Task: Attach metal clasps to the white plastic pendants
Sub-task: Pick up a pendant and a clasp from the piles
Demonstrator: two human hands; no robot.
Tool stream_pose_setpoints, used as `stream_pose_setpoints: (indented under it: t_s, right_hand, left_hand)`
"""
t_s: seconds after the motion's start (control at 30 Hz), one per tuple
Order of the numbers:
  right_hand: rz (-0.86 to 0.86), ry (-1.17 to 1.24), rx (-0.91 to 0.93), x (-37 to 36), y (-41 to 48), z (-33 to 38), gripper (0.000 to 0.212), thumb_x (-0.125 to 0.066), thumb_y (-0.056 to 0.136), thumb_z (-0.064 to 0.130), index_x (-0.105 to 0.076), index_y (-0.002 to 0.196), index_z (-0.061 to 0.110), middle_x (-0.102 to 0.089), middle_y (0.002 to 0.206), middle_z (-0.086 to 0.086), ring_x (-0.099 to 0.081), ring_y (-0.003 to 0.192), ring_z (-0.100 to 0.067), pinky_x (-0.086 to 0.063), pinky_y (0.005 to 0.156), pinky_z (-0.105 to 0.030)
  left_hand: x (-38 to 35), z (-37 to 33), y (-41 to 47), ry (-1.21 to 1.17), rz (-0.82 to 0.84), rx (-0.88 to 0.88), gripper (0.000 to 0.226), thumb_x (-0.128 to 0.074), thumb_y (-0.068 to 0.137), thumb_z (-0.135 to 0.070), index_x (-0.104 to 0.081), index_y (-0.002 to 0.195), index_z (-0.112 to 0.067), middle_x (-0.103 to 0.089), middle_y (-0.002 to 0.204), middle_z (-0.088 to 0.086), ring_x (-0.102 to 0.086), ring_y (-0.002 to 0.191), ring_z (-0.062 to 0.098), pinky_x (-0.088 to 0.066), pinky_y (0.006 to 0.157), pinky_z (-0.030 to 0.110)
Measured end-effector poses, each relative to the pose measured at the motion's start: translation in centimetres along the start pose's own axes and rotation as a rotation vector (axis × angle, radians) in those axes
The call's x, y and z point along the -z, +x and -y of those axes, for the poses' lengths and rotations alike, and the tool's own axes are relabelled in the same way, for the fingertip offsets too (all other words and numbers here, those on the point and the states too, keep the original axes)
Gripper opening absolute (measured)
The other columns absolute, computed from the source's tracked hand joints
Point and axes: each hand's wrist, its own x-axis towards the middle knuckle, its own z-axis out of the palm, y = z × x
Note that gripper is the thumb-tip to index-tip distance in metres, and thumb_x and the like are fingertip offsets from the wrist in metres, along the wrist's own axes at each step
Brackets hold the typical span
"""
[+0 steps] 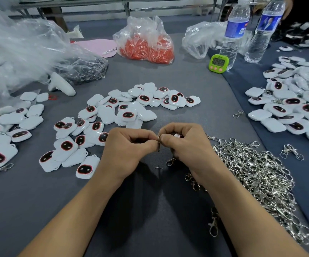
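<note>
A: where's the pendant (177, 135) at?
B: tucked in the right hand (186, 145), fingers curled round it. left hand (129, 147) fingers pinch a clasp (158, 144) right against it, above the tabletop (187, 117), clasp pile (252, 164) just beside.

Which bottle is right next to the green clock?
The left bottle, standing just behind the green clock; the other bottle stands farther right.

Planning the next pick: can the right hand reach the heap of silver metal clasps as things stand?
Probably yes: the heap of silver metal clasps lies uncovered beside the right hand, nothing between, though that hand is pinching one silver clasp.
</note>
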Motion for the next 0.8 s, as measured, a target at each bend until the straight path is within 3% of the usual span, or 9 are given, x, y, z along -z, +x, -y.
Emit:
stream_pose_setpoints:
  t_s: [0.1,0.2,0.33,0.4,0.5,0.6,0.7,0.8]
  right_hand:
    - [0.035,-0.021,0.003,0.4,0.0,0.0,0.016,-0.07,0.085,0.007,-0.077,0.076,0.019,-0.056,0.059,0.006,-0.036,0.05,-0.007,-0.032,0.047,-0.018]
    - [0.053,-0.048,0.032,0.6,-0.1,0.1,0.017,-0.07,0.086,0.006,-0.077,0.076,0.018,-0.057,0.056,0.009,-0.038,0.048,-0.003,-0.033,0.046,-0.014]
    - [0.076,-0.133,0.086,0.4,-0.4,0.5,0.018,-0.072,0.085,0.007,-0.076,0.073,0.021,-0.059,0.056,0.011,-0.041,0.051,-0.001,-0.036,0.05,-0.013]
    - [0.036,-0.185,0.1,0.3,-0.5,0.6,0.018,-0.074,0.084,0.011,-0.076,0.071,0.024,-0.061,0.057,0.013,-0.045,0.051,0.0,-0.037,0.051,-0.011]
    - [-0.063,-0.476,0.169,0.2,-0.8,0.6,0.013,-0.078,0.081,0.021,-0.076,0.071,0.029,-0.066,0.061,0.015,-0.06,0.061,-0.001,-0.044,0.057,-0.012]
    - [0.03,-0.813,0.16,0.3,-1.3,1.1,0.008,-0.075,0.078,0.024,-0.075,0.075,0.032,-0.066,0.064,0.013,-0.064,0.073,-0.01,-0.053,0.067,-0.024]
    - [0.132,-0.984,0.058,1.6,-1.3,1.3,0.018,-0.063,0.071,0.013,-0.072,0.07,0.029,-0.066,0.064,0.011,-0.065,0.072,-0.015,-0.054,0.067,-0.028]
    - [-0.111,-0.844,0.036,2.9,-1.1,1.2,0.019,-0.065,0.075,0.015,-0.075,0.071,0.031,-0.065,0.06,0.014,-0.063,0.066,-0.007,-0.049,0.06,-0.021]
  left_hand:
    - [0.1,0.1,0.1,-0.019,0.028,0.007,0.024,-0.077,0.073,0.001,-0.081,0.072,-0.023,-0.074,0.068,0.005,-0.064,0.063,0.008,-0.05,0.062,0.02]
    - [0.0,0.2,0.0,-0.004,0.032,0.005,0.012,-0.074,0.067,-0.011,-0.079,0.069,-0.022,-0.071,0.064,0.007,-0.057,0.059,0.009,-0.045,0.056,0.022]
    - [0.0,0.4,0.0,0.025,0.04,0.001,0.01,-0.064,0.059,-0.021,-0.073,0.061,-0.016,-0.051,0.05,-0.008,-0.04,0.05,0.006,-0.032,0.048,0.019]
    - [-0.1,0.4,0.0,0.038,-0.028,0.01,0.012,-0.063,0.059,-0.025,-0.074,0.061,-0.018,-0.053,0.049,-0.01,-0.042,0.05,0.004,-0.033,0.048,0.019]
    - [0.1,0.3,-0.3,0.262,-0.254,-0.044,0.006,-0.069,0.065,-0.028,-0.074,0.063,-0.029,-0.065,0.054,-0.014,-0.058,0.051,0.002,-0.043,0.051,0.015]
    - [0.9,0.4,-0.4,0.65,-0.35,-0.232,0.011,-0.07,0.071,-0.023,-0.068,0.061,-0.024,-0.059,0.052,-0.01,-0.056,0.053,0.011,-0.046,0.064,0.029]
    - [1.1,0.6,-0.4,0.836,-0.149,-0.367,0.008,-0.077,0.071,-0.021,-0.072,0.065,-0.023,-0.061,0.057,-0.008,-0.048,0.058,0.012,-0.037,0.072,0.029]
    - [0.5,0.7,-0.2,0.897,0.053,-0.427,0.009,-0.084,0.069,-0.024,-0.074,0.068,-0.024,-0.063,0.062,-0.008,-0.041,0.062,0.011,-0.021,0.067,0.022]
